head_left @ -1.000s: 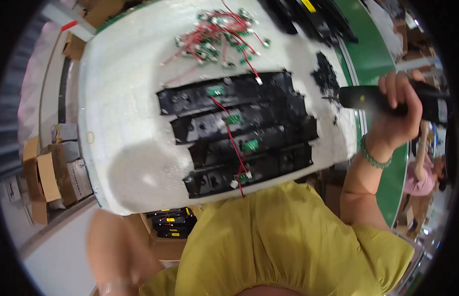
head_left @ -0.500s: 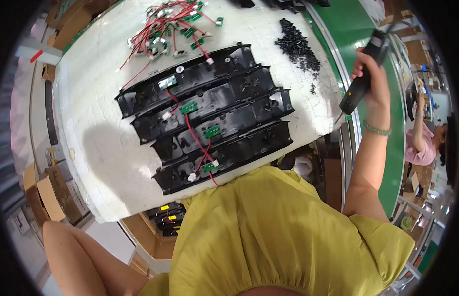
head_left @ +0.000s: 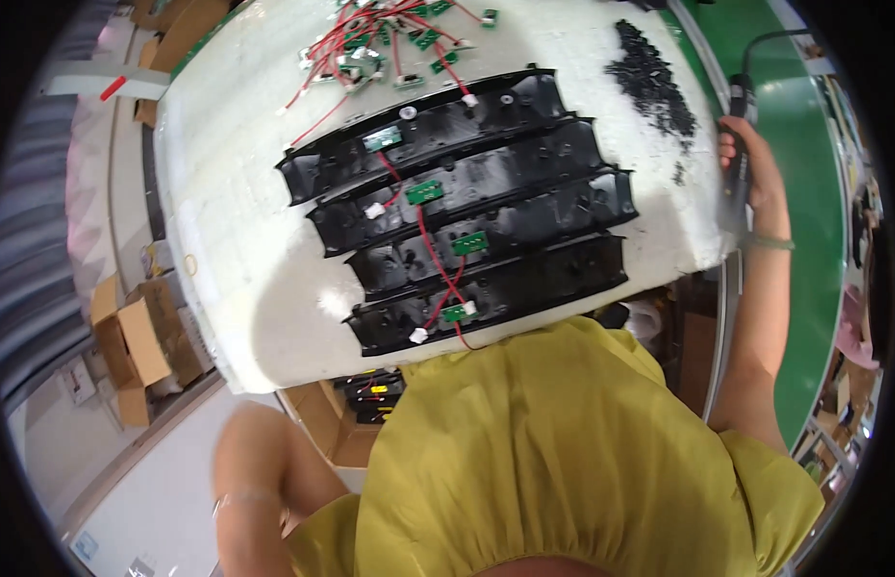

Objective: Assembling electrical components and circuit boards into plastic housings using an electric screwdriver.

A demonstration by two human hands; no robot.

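Note:
My right hand (head_left: 760, 163) is closed around a black corded electric screwdriver (head_left: 737, 197), held upright beside the table's right edge. Its lower end is smeared by motion, so I cannot tell whether the tip touches anything. My left arm (head_left: 255, 452) is bent at the lower left with a thin band on it; the hand itself is out of sight. Several long black plastic shells (head_left: 505, 163) lie side by side on the white table covering (head_left: 226, 192). Small green circuit boards (head_left: 424, 192) with red wires and white connectors sit in or across them.
A tangle of red-wired circuit boards (head_left: 370, 48) lies at the far side. To its right is a pile of small black parts (head_left: 649, 82). A green surface (head_left: 803, 192) runs along the right. Cardboard boxes stand at left (head_left: 144, 337) and under the table (head_left: 356, 442).
The whole view has shifted, moving the table contents right and slightly up. The screwdriver has swung more upright. My left arm has bent further, and its band now shows.

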